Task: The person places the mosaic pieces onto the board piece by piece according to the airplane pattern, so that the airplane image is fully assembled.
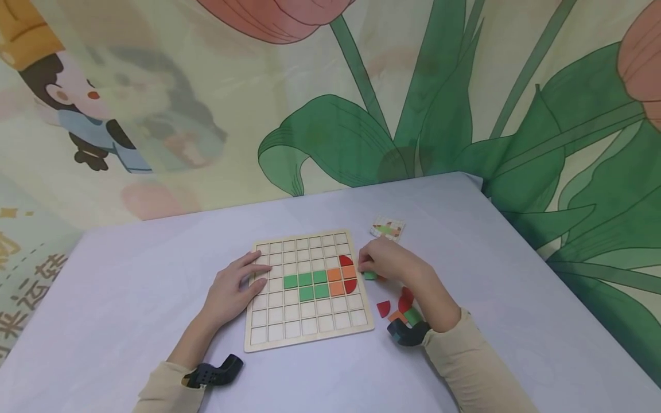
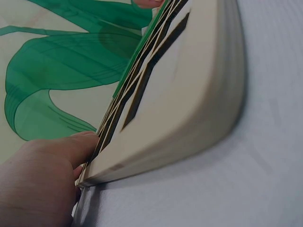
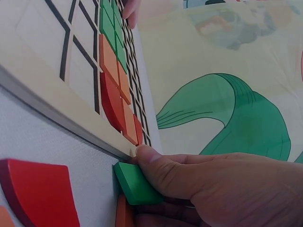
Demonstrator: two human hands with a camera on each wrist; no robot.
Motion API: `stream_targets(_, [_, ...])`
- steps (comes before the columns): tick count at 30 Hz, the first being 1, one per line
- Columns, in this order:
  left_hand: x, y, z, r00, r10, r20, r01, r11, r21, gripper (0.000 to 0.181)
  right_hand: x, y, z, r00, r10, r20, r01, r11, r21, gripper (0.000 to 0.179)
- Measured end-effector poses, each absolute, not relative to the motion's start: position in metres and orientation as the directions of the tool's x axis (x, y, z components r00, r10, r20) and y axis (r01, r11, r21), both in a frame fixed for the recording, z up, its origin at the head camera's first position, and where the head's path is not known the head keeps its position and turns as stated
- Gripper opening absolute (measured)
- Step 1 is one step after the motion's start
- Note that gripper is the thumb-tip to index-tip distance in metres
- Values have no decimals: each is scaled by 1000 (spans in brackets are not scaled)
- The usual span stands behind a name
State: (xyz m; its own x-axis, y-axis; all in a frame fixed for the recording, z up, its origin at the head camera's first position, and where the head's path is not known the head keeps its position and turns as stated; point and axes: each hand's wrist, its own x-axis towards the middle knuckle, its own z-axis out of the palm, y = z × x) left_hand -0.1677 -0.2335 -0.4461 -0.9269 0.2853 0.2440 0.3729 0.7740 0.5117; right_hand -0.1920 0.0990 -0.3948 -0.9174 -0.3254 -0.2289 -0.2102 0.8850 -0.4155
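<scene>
A wooden grid board (image 1: 283,330) lies on the table, bearing green square tiles (image 1: 306,279), orange square tiles (image 1: 335,281) and red curved tiles (image 1: 350,285). My left hand (image 1: 232,289) rests on its left edge with the fingers spread; in the left wrist view the hand (image 2: 52,170) touches the board's rim (image 2: 189,109). By the right edge, my right hand (image 1: 387,258) has thumb and fingers curled. In the right wrist view its thumb tip meets the board's edge (image 3: 90,132), overlapping a loose green tile (image 3: 137,184). Whether it pinches anything is hidden.
Loose red (image 1: 384,308), orange (image 1: 397,316) and green (image 1: 413,315) tiles lie under my right forearm. A small patterned card (image 1: 388,226) sits beyond my right hand. Dark wrist devices (image 1: 219,371) are on both wrists. A printed curtain (image 1: 217,97) hangs behind the table.
</scene>
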Motion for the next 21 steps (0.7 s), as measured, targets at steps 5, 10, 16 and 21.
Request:
stream_targets(5, [-168, -234, -447, -925, 288, 247, 376, 775, 508, 30, -193, 98, -395, -921, -310, -238, -192, 890, -414, 6])
stream_targets(10, [-168, -234, -447, -923, 289, 255, 382, 775, 504, 29, -192, 96, -394, -921, -296, -252, -171, 890, -422, 6])
stream_targets(16, [-167, -234, -446, -923, 289, 255, 382, 772, 508, 29, -192, 95, -396, -924, -305, -231, -185, 885, -427, 11])
stream_targets(21, [-167, -234, -446, -922, 291, 256, 384, 773, 505, 30, -191, 90, -398, -931, -308, -198, -214, 896, -390, 12])
